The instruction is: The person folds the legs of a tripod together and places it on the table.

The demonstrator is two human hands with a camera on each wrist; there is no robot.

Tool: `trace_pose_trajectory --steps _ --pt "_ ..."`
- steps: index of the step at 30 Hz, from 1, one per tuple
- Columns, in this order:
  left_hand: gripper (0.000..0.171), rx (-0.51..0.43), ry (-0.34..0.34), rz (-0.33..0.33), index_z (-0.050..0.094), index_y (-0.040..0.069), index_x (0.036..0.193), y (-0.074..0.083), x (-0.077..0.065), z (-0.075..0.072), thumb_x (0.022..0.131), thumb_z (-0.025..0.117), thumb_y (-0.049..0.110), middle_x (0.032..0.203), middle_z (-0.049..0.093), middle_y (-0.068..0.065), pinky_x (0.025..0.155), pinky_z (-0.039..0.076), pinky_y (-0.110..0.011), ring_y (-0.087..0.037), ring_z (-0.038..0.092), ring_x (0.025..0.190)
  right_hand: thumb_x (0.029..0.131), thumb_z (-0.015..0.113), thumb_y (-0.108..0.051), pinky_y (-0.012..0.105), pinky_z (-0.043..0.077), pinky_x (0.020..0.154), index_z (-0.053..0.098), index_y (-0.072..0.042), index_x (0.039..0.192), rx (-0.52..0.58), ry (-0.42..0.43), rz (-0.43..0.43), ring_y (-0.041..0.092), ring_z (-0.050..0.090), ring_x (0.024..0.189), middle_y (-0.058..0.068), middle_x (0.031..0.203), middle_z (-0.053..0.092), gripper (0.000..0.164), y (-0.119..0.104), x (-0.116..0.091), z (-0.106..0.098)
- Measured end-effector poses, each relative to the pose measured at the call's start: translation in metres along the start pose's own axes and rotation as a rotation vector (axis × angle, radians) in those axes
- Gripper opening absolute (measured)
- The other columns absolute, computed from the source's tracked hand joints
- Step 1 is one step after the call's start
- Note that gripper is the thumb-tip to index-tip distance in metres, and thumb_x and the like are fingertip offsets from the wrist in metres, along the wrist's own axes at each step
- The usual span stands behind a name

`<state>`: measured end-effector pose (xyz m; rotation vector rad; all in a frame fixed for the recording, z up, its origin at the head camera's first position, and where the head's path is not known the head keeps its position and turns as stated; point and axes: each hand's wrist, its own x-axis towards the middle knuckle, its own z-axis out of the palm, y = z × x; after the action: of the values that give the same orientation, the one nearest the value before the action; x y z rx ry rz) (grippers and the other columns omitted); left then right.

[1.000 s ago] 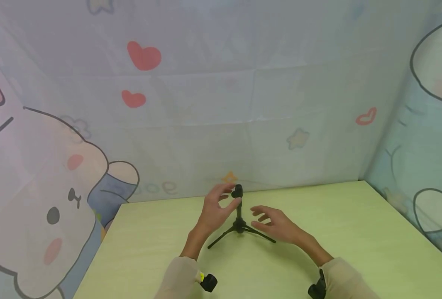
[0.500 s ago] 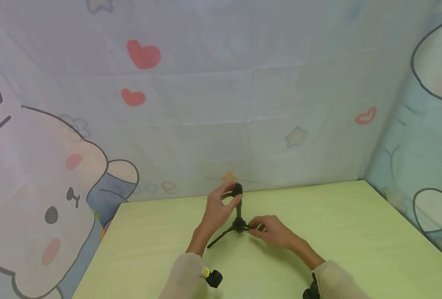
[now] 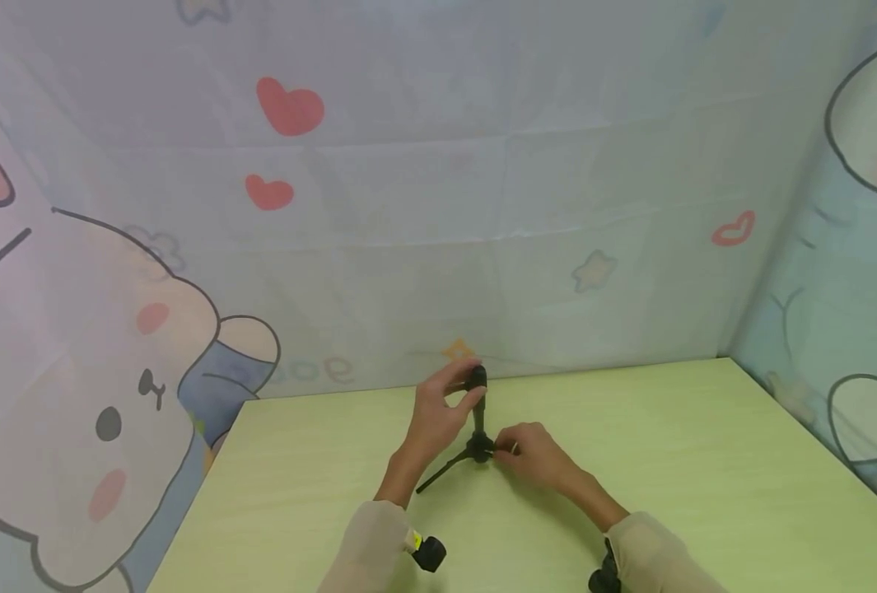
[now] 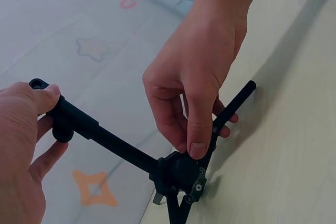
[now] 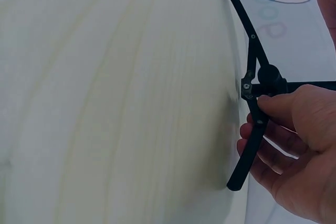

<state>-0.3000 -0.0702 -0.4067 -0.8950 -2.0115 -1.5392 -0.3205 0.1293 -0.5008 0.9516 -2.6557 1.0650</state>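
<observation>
A small black tripod (image 3: 479, 447) stands upright on the table with its legs spread. My left hand (image 3: 432, 416) holds the top of its post, thumb on one side and fingers on the other. Low down by the hub, my right hand (image 3: 536, 455) pinches one of the legs. In the right wrist view that leg (image 5: 244, 160) runs across the fingers, with the thumb close to the hub (image 5: 269, 77). The left wrist view shows the post (image 4: 126, 148) slanting from the left hand to the hub, and the right thumb beside the hub.
The table (image 3: 319, 486) has a pale yellow-green top. Behind it hangs a cloth backdrop (image 3: 408, 198) printed with hearts and a rabbit; another printed cloth closes the right side. A black camera (image 3: 429, 554) sits on the left wrist, and another (image 3: 604, 575) on the right.
The right hand has moved left and down onto the tripod's right leg, its fingers closing round it. The left hand has shifted slightly right and now holds the post's top more closely.
</observation>
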Motion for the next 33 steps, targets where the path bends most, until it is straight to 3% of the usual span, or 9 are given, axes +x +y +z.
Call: trace_pose_trajectory --steps 7,14,17,25,33 --pt "0.035 -0.003 0.006 0.012 0.068 -0.005 0.126 0.001 0.0 0.0 0.091 0.072 -0.012 0.118 0.07 -0.025 0.091 0.058 -0.056 -0.041 0.069 0.105 0.093 0.074 -0.003 0.031 0.056 0.065 0.078 -0.008 0.085 -0.061 0.029 0.016 0.012 0.067 0.073 -0.004 0.078 0.072 0.01 -0.007 0.002 0.001" --pt "0.033 0.027 -0.03 -0.036 0.07 0.01 0.13 -0.035 0.001 0.004 0.097 0.074 0.006 0.127 0.07 -0.007 0.096 0.058 -0.039 -0.025 0.068 0.111 0.092 0.076 -0.007 0.033 0.049 0.051 0.074 -0.013 0.079 -0.143 0.038 0.124 0.011 0.057 0.062 -0.007 0.071 0.066 0.014 -0.014 0.002 0.002" --pt "0.033 0.035 -0.027 -0.043 0.07 0.008 0.13 -0.035 0.001 0.006 0.097 0.074 0.006 0.126 0.07 -0.007 0.096 0.058 -0.038 -0.025 0.068 0.11 0.092 0.076 -0.008 0.031 0.043 0.048 0.071 -0.013 0.077 -0.159 0.037 0.158 0.011 0.05 0.057 -0.009 0.066 0.059 0.017 -0.016 0.002 0.003" --pt "0.033 0.032 -0.022 -0.015 0.071 0.008 0.128 -0.033 0.0 0.01 0.096 0.075 0.004 0.123 0.071 -0.008 0.093 0.059 -0.044 -0.028 0.069 0.108 0.092 0.077 -0.009 0.033 0.043 0.049 0.071 -0.015 0.078 -0.189 0.047 0.218 0.012 0.052 0.061 -0.009 0.068 0.058 0.017 -0.018 -0.001 0.003" --pt "0.032 0.046 -0.037 -0.024 0.071 0.005 0.128 -0.031 0.0 0.01 0.096 0.075 0.004 0.12 0.072 -0.01 0.093 0.059 -0.036 -0.025 0.07 0.108 0.092 0.078 -0.009 0.035 0.044 0.05 0.072 -0.016 0.078 -0.195 0.057 0.22 0.013 0.053 0.062 -0.009 0.069 0.058 0.016 -0.02 -0.004 0.002"
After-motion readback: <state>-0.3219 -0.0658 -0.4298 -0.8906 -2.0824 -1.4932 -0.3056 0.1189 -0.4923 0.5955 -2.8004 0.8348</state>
